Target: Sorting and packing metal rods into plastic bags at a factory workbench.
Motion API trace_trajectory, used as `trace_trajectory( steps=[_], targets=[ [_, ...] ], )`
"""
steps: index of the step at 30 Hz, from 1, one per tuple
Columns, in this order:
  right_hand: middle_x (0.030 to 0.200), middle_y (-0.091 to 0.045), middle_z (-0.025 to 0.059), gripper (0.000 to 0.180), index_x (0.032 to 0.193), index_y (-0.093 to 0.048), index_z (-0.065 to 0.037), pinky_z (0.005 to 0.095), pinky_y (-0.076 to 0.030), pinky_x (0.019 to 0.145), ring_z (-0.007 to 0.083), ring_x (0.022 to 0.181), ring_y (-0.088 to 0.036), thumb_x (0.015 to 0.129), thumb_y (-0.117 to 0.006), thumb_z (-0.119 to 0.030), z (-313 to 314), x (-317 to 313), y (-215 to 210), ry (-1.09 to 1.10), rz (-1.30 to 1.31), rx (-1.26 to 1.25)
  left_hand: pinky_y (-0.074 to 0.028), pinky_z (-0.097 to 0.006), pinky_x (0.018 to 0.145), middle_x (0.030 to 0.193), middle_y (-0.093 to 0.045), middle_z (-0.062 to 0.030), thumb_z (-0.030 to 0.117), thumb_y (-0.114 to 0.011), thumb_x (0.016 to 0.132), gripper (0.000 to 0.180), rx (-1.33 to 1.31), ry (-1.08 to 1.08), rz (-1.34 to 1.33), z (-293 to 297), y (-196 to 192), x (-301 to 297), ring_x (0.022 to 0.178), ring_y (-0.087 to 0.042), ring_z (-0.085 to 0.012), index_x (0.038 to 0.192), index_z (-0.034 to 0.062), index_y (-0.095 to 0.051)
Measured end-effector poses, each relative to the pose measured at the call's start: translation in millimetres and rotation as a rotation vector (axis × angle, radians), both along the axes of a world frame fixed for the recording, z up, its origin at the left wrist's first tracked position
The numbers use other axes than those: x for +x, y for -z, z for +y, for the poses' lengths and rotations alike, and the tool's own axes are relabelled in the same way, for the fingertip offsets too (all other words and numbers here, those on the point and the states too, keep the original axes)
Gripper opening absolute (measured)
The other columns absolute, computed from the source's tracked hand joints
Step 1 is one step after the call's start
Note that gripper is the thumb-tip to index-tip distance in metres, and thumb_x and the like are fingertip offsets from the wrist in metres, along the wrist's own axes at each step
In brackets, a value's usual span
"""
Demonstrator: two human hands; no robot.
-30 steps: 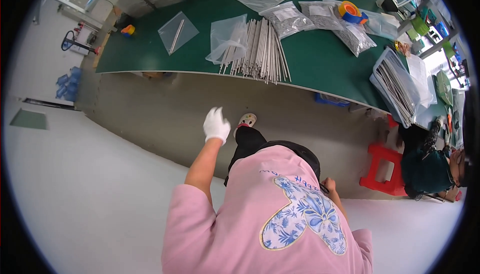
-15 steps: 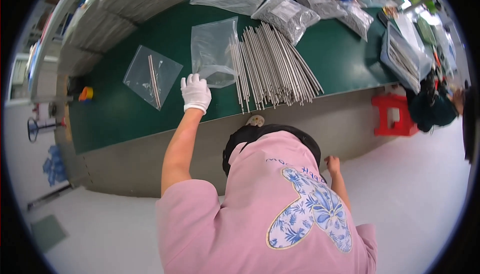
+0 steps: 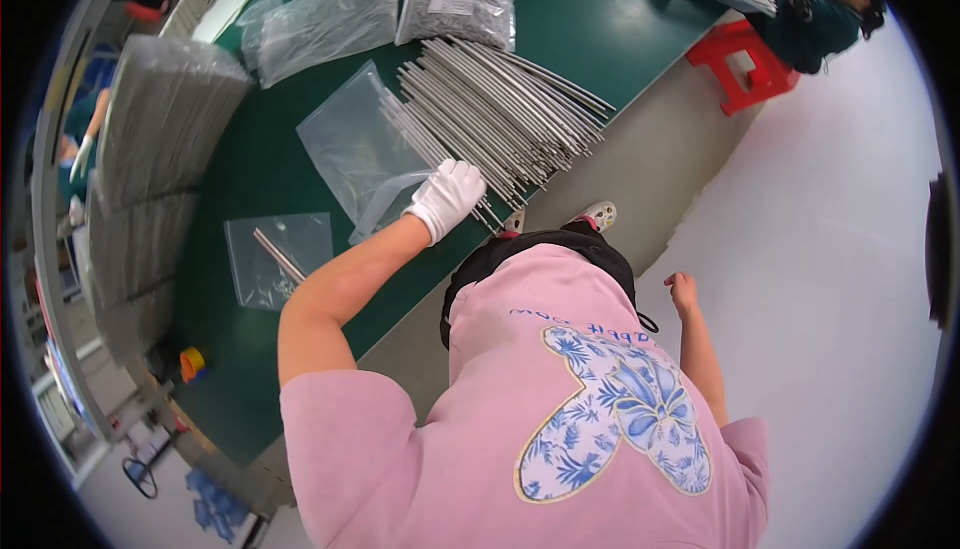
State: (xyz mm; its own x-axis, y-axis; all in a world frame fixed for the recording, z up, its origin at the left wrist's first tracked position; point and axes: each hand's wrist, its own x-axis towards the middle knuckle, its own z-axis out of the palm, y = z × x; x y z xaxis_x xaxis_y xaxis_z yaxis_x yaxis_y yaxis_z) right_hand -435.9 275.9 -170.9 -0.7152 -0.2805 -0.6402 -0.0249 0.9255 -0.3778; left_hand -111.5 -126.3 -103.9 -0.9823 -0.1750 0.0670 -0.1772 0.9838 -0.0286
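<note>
My left hand wears a white glove. It is stretched out over the near edge of the green table. It rests on the ends of the metal rods, a big loose pile of thin grey sticks lying side by side on the table. My fingers are curled down over the rod ends, but I cannot tell if they are squeezing one or just touching. Right beside my glove, on its left, lies a clear plastic bag, flat and open toward my hand.

My right hand has no glove. It hangs down by my side, away from the table, with the fingers loosely bent and nothing in them. My two hands are far apart.

Farther left on the table is a small clear bag with a few rods inside. Behind the pile lie two full grey bags. A red stool stands on the floor past the table.
</note>
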Motion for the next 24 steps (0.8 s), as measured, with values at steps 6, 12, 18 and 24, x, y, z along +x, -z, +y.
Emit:
trace_trajectory(
  steps=[6,12,18,24],
  targets=[
    [0.056,-0.049,0.0075,0.027,0.065,-0.060,-0.001,0.0315,-0.033,0.053,0.0175,0.055,-0.045,0.072,-0.041,-0.019,42.5,70.2,-1.6,0.197,-0.025,0.036,-0.038,-0.030,0.060,0.070,-0.048,-0.0033,0.017,-0.049,0.070,0.006,-0.039,0.325,-0.129,-18.8,8.1,-10.2,0.067,-0.050,-0.0182,0.068,0.0121,-0.053],
    [0.048,-0.043,0.0030,0.027,0.065,-0.061,-0.001,0.0298,-0.030,0.045,0.0138,0.046,-0.040,0.073,-0.041,-0.019,48.6,127.2,2.5,0.276,-0.039,0.036,-0.042,-0.032,0.057,0.073,-0.052,-0.0042,0.016,-0.051,0.072,0.010,0.014,0.493,-0.199,-37.3,13.5,-28.2,0.071,-0.054,-0.0201,0.066,0.0113,-0.058],
    [0.052,-0.046,0.0039,0.028,0.065,-0.062,-0.003,0.0309,-0.032,0.048,0.0154,0.051,-0.043,0.073,-0.041,-0.020,35.3,126.5,5.8,0.225,-0.027,0.022,-0.047,-0.033,0.055,0.074,-0.049,-0.0054,0.014,-0.052,0.073,0.007,0.332,0.468,-0.071,-45.9,-11.8,-24.2,0.069,-0.055,-0.0222,0.077,0.0090,-0.051],
    [0.084,-0.060,0.0227,0.034,0.076,-0.060,0.000,0.0415,-0.041,0.074,0.0356,0.083,-0.055,0.075,-0.038,-0.025,15.5,106.0,8.5,0.143,0.047,0.072,-0.038,-0.024,0.046,0.065,-0.051,-0.0046,0.014,-0.057,0.083,0.014,1.027,0.015,0.765,-14.6,-74.8,-35.7,0.053,-0.049,-0.0125,0.083,0.0031,-0.049]
  ],
)
